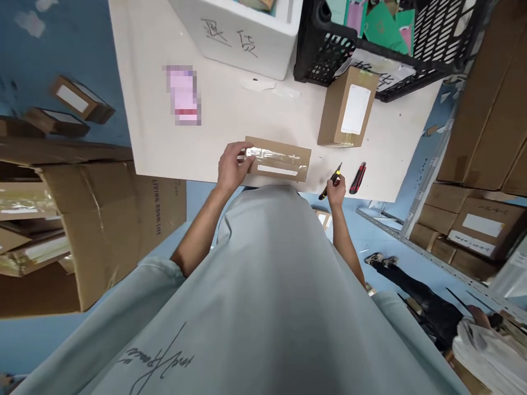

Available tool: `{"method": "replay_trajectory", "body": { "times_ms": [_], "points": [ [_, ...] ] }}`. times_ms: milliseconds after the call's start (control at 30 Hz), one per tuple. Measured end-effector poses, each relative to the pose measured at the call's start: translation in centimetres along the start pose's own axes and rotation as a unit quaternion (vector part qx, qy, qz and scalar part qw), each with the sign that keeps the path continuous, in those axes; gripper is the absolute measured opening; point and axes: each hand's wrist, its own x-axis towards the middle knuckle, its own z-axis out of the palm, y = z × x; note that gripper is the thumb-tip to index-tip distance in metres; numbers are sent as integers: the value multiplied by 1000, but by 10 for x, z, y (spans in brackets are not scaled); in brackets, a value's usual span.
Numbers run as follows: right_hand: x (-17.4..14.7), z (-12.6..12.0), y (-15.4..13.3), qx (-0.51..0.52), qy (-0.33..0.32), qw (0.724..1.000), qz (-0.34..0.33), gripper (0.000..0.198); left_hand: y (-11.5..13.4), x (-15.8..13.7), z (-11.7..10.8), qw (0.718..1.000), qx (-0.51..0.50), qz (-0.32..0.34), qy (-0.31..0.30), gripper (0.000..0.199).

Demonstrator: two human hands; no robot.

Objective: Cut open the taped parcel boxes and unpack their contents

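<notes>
A taped cardboard box (284, 160) with a white label strip lies along the front edge of the table. My left hand (235, 167) grips its left end, thumb and fingers closed on the corner. To the right of the box, my right hand (336, 189) holds a yellow and black utility knife (325, 192) in its fingertips, tip pointing up and away from me. Just right of that hand a red and black utility knife (358, 178) rests on the table. Behind them stands a taller cardboard box (348, 109) with a white label.
A white foam box (242, 41) and a black plastic crate (325, 57) holding green packets stand at the back of the white table (222, 104). A blurred pink item (183, 94) lies left. An open carton (102, 219) is on the left; shelved boxes and another person (432, 307) are on the right.
</notes>
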Motion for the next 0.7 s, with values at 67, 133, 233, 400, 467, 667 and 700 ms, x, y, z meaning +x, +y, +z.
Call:
{"method": "replay_trajectory", "body": {
  "times_ms": [67,133,233,400,467,667,700],
  "points": [
    [-22,-4,-8,84,-49,995,-22,48,-2,3,-4,1000,-11,5,-17,35],
    [-44,-9,-21,139,-86,986,-43,47,-6,7,-8,999,-26,9,-33,37],
    [-70,-15,-52,144,-108,980,-78,50,-15,14,-13,997,-45,19,-61,41],
    [-89,-22,-120,50,-151,961,-226,61,-30,20,-18,991,-68,32,-112,43],
    [-92,-19,-147,-14,-180,932,-315,62,-35,20,-19,988,-78,37,-129,45],
    [-94,0,-202,-259,-247,838,-413,60,-44,14,-18,981,-114,53,-146,55],
    [-94,2,-207,-294,-248,825,-415,60,-45,14,-17,981,-116,55,-148,56]
  ]
}}
